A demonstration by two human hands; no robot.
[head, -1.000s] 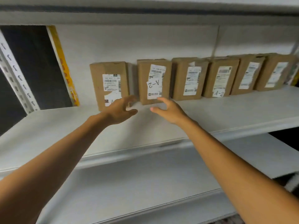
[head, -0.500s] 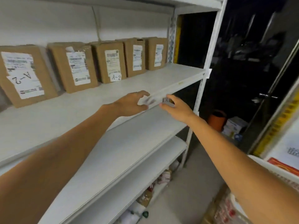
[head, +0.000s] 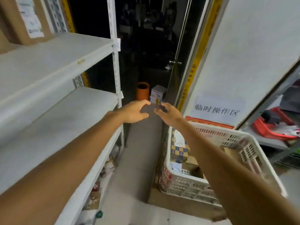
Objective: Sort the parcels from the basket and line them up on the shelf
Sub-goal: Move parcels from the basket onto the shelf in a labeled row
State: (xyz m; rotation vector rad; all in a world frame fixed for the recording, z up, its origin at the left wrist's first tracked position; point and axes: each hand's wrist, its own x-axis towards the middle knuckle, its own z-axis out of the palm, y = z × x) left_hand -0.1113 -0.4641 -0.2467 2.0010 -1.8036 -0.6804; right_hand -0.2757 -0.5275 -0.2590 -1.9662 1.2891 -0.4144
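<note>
Both arms reach forward over the aisle floor. My left hand (head: 134, 113) and my right hand (head: 168, 113) hang side by side with fingers loosely spread, holding nothing. A white slatted basket (head: 191, 184) stands at the lower right under my right forearm, with several parcels inside, one in a checkered wrap (head: 178, 150). The white shelf (head: 48, 62) runs along the left. One brown cardboard parcel (head: 27, 20) with a white label stands on it at the top left corner.
An orange cylinder (head: 142, 90) and a small white box (head: 156, 94) sit on the dark floor ahead. A white wall panel with a paper sign (head: 217, 109) rises on the right. A red tray (head: 272, 125) lies at the far right. Packets lie under the lowest shelf.
My view has swung right and down, from the row of parcels on the shelf to the aisle and basket. Both hands left the shelf edge and now hang over the floor.
</note>
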